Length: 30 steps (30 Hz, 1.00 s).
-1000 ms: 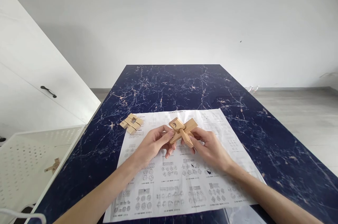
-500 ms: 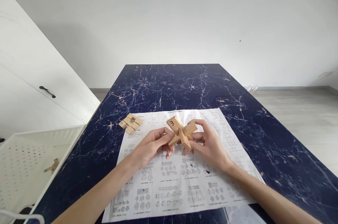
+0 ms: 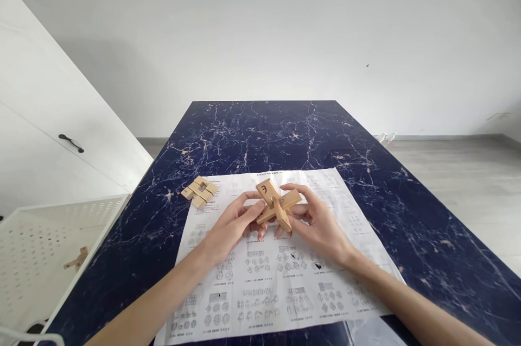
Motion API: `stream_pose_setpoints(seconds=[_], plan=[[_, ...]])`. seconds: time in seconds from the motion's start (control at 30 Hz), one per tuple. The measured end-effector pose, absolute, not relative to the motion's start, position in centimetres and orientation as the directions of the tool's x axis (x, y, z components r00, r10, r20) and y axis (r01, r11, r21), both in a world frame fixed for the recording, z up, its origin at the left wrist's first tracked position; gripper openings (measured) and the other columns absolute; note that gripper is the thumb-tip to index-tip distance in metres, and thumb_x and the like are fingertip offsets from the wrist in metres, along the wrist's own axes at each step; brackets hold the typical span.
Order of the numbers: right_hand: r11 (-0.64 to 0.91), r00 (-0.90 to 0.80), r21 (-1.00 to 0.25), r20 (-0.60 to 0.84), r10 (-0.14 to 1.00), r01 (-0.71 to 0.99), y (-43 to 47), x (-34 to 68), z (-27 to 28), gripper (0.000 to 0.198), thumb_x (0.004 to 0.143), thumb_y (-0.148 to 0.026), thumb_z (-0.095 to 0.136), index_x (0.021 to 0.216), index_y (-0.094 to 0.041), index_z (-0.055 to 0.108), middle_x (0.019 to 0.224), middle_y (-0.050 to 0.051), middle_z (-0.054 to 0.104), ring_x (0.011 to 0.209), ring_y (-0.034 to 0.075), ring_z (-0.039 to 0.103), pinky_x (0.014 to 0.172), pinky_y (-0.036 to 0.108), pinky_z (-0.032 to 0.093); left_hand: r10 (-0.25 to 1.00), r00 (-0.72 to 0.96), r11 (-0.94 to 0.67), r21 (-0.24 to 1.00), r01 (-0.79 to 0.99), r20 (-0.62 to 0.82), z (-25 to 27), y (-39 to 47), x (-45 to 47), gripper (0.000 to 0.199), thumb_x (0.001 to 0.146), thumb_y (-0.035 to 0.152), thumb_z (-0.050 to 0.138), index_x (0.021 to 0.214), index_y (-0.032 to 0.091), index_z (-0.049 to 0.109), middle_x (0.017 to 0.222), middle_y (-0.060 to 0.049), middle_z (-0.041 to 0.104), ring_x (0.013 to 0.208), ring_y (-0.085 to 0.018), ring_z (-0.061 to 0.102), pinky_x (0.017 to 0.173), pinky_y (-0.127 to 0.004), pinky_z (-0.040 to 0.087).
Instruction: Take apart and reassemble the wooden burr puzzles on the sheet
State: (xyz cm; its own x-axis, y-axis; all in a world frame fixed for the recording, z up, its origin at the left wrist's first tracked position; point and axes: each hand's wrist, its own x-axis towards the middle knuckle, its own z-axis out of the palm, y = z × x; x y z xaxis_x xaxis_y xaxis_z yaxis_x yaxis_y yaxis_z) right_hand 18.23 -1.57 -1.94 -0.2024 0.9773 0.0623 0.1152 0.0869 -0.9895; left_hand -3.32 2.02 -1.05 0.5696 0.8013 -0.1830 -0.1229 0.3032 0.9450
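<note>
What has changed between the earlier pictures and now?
The right hand has shifted its grip, its index finger rising to arch along the far side of the wooden cross. The cross has turned slightly. Nothing was let go. Unchanged: the left hand holding it, the wooden block cluster and the printed sheet.

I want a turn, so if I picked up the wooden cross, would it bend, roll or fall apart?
The wooden cross looks stiff, since it's chunky wood. It probably wouldn't roll far, because its ends stick out. It might come apart, as separate-looking pieces meet in its middle.
</note>
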Motion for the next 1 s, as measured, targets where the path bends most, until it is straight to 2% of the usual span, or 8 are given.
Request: stream_pose_setpoints(seconds=[0.13, 0.2, 0.27, 0.33, 0.47, 0.7, 0.83, 1.0], plan=[[0.092, -0.197, -0.989, 0.068, 0.978, 0.114, -1.7, 18.1, -2.0, 0.045, 0.098, -0.035, 0.068, 0.136, -0.023, 0.047, 0.08, 0.004, 0.084, 0.068, 0.021, 0.073, 0.073, 0.038, 0.055, 0.883, 0.468, 0.104, 0.989, -0.103, -0.044, -1.2, 2.1, -3.6, 0.045, 0.104, 0.062, 0.06, 0.126, 0.023, 0.062, 0.123, -0.01, 0.069, 0.118, -0.026, 0.064, 0.106, -0.043, 0.049], [0.093, -0.203, -0.99, 0.07, 0.977, 0.11, -1.7, 18.0, -2.2, 0.045, 0.098, -0.033, 0.068, 0.136, -0.024, 0.047, 0.079, 0.002, 0.083, 0.068, 0.021, 0.073, 0.073, 0.038, 0.055, 0.867, 0.497, 0.009, 0.997, -0.074, 0.029, -1.3, 2.2, -3.8, 0.061, 0.096, 0.067, 0.069, 0.139, 0.026, 0.059, 0.142, -0.013, 0.062, 0.137, -0.033, 0.055, 0.117, -0.05, 0.043], [0.09, -0.212, -0.991, 0.068, 0.975, 0.096, -1.8, 18.0, -2.4, 0.044, 0.098, -0.03, 0.068, 0.136, -0.026, 0.048, 0.079, 0.001, 0.083, 0.069, 0.021, 0.073, 0.074, 0.038, 0.056, 0.827, 0.56, -0.018, 0.997, -0.07, 0.054, -1.4, 2.2, -3.9, 0.082, 0.083, 0.066, 0.083, 0.15, 0.029, 0.053, 0.154, -0.013, 0.055, 0.145, -0.037, 0.05, 0.12, -0.054, 0.04], [0.081, -0.222, -0.994, 0.063, 0.973, 0.077, -1.8, 17.8, -2.7, 0.043, 0.097, -0.028, 0.068, 0.136, -0.026, 0.049, 0.083, 0.002, 0.083, 0.07, 0.021, 0.075, 0.074, 0.038, 0.058, 0.793, 0.607, -0.005, 0.998, -0.063, 0.042, -1.5, 2.1, -3.8, 0.091, 0.075, 0.057, 0.094, 0.152, 0.031, 0.052, 0.156, -0.013, 0.055, 0.146, -0.039, 0.05, 0.122, -0.056, 0.039], [0.091, -0.221, -0.994, 0.074, 0.972, 0.067, -1.9, 17.4, -3.0, 0.041, 0.095, -0.025, 0.07, 0.13, -0.027, 0.049, 0.089, 0.003, 0.084, 0.071, 0.021, 0.076, 0.071, 0.037, 0.058, 0.789, 0.615, 0.045, 0.997, -0.064, 0.004, -1.5, 1.8, -3.4, 0.084, 0.076, 0.044, 0.095, 0.148, 0.03, 0.056, 0.149, -0.012, 0.062, 0.138, -0.039, 0.059, 0.116, -0.057, 0.046], [0.094, -0.212, -0.99, 0.071, 0.975, 0.101, -2.4, 17.0, -2.6, 0.042, 0.096, -0.026, 0.07, 0.13, -0.028, 0.046, 0.075, -0.004, 0.078, 0.059, 0.018, 0.07, 0.06, 0.031, 0.051, 0.8, 0.6, 0.097, 0.992, -0.084, -0.027, -1.3, 1.6, -3.2, 0.07, 0.082, 0.044, 0.091, 0.142, 0.026, 0.06, 0.137, -0.011, 0.069, 0.126, -0.035, 0.067, 0.109, -0.054, 0.053], [0.099, -0.199, -0.983, 0.067, 0.978, 0.157, -2.6, 17.0, -2.8, 0.044, 0.094, -0.024, 0.069, 0.131, -0.03, 0.045, 0.062, -0.009, 0.069, 0.051, 0.015, 0.062, 0.056, 0.029, 0.046, 0.793, 0.607, 0.153, 0.981, -0.119, -0.05, -1.5, 1.6, -3.0, 0.073, 0.081, 0.043, 0.092, 0.143, 0.026, 0.059, 0.134, -0.011, 0.069, 0.128, -0.035, 0.066, 0.108, -0.052, 0.054], [0.095, -0.249, -0.978, 0.047, 0.967, 0.186, -2.7, 16.6, -3.2, 0.056, 0.088, -0.019, 0.067, 0.136, -0.03, 0.041, 0.067, -0.007, 0.071, 0.06, 0.019, 0.069, 0.054, 0.028, 0.047, 0.79, 0.608, 0.199, 0.969, -0.144, -0.072, -2.0, 1.5, -2.8, 0.084, 0.075, 0.039, 0.097, 0.146, 0.027, 0.053, 0.129, -0.011, 0.069, 0.123, -0.036, 0.069, 0.101, -0.051, 0.057]])
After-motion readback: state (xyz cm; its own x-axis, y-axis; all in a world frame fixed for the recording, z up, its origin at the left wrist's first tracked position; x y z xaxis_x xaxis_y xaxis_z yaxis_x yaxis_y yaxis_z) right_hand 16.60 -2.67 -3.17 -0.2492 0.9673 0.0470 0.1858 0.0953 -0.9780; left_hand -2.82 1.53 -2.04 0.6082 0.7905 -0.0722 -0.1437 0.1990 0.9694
